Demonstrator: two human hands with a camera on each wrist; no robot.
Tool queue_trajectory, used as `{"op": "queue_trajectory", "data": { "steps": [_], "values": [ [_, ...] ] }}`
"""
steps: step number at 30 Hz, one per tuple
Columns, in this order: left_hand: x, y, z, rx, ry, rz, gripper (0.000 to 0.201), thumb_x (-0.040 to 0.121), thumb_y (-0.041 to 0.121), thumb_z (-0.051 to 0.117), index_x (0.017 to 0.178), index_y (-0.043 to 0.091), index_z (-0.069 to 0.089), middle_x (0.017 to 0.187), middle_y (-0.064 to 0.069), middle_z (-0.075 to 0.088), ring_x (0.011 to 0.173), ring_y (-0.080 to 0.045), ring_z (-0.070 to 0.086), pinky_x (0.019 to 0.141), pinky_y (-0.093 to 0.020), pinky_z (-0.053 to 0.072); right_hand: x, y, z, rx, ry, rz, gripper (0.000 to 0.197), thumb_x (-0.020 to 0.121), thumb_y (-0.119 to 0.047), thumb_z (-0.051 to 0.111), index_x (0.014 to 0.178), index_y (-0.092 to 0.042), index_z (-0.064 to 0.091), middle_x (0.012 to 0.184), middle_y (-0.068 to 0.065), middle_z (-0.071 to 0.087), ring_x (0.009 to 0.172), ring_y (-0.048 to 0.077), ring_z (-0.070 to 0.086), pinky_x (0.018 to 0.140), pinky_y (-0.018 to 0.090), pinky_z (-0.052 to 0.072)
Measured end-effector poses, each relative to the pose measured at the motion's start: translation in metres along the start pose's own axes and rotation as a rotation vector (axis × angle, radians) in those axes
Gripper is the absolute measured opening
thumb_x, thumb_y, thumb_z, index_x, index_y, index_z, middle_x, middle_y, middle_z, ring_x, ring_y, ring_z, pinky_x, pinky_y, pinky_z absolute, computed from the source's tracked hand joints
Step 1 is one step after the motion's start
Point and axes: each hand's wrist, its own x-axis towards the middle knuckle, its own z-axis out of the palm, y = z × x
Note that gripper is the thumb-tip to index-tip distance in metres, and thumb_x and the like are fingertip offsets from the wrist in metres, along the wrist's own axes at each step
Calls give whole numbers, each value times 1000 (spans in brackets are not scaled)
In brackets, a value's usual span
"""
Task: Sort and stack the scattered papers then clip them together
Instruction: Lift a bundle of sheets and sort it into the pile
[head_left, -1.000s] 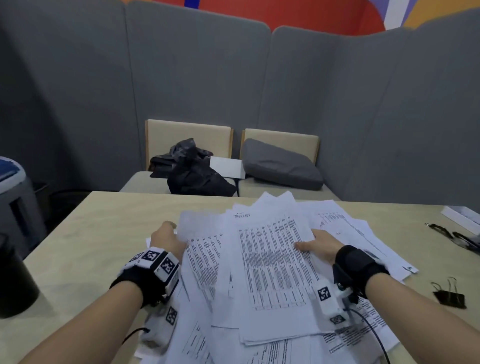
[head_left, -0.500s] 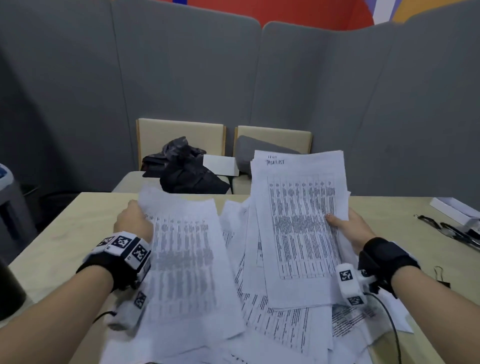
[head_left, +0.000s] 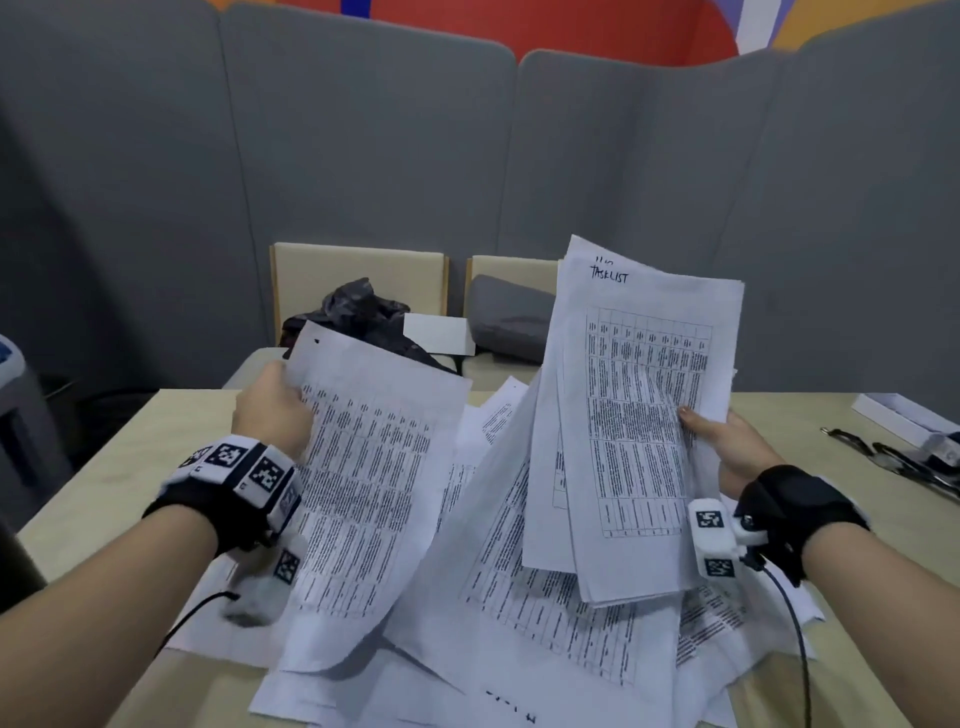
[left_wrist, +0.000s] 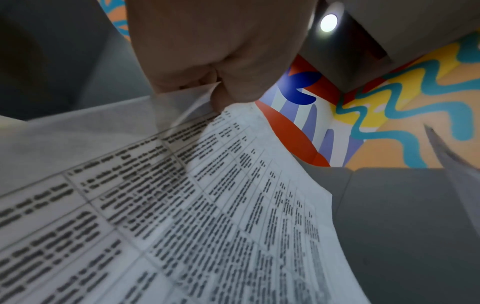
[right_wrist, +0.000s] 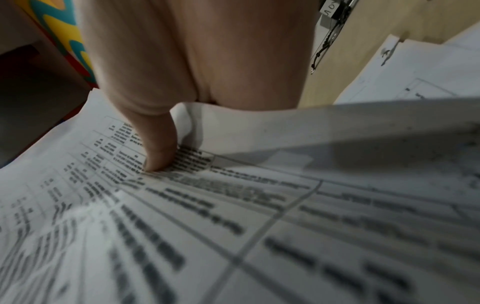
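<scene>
Both sheaves raised higher; left grip (head_left: 270, 408) pinches sheet (head_left: 363, 467), right grip (head_left: 727, 441) clasps tasklist stack (head_left: 639, 415).

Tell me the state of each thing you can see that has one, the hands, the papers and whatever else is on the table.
left hand: grips a printed sheet by its left edge.
printed sheet: lifted, tilted, curling.
right hand: holds a bundle, thumb on its front.
bundle: raised nearly upright, sheets unaligned, headed TASKLIST.
loose papers: scattered, overlapping on the table.
binder clips: lying at the far right, unused.
</scene>
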Motion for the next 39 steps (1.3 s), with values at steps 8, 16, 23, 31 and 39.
{"op": "queue_trajectory", "data": {
  "steps": [8,16,23,31,39],
  "values": [
    [1,22,-15,-8,56,216,23,94,5,42,104,1,62,100,-21,66,90,-35,55,71,-31,32,7,-20,9,-4,-160,41,110,42,-40,94,134,0,51,130,18,62,125,33,55,113,50,33],
    [-3,4,4,-11,-385,174,22,96,19,47,84,6,61,73,-8,59,72,-26,55,57,-30,34,10,-14,46,0,-76,76,64,76,-20,76,132,-1,53,127,21,62,122,37,56,108,53,39],
    [-28,3,30,68,-609,130,35,96,17,43,62,14,47,59,0,48,53,-12,44,52,-26,31,22,23,89,-278,65,35,40,92,-8,61,130,2,54,126,11,61,113,28,59,101,37,43],
    [-45,-2,26,7,-739,94,24,81,22,66,59,14,60,50,6,61,54,-16,62,51,-20,44,17,35,120,-382,88,3,32,93,-4,58,124,0,59,123,16,64,100,26,60,89,34,47],
    [-34,-4,20,51,-639,51,14,82,19,63,72,9,62,72,-4,66,74,-24,65,66,-29,48,10,37,95,-506,149,79,31,91,-9,63,119,4,61,120,13,65,98,24,58,86,29,42]
  ]
}}
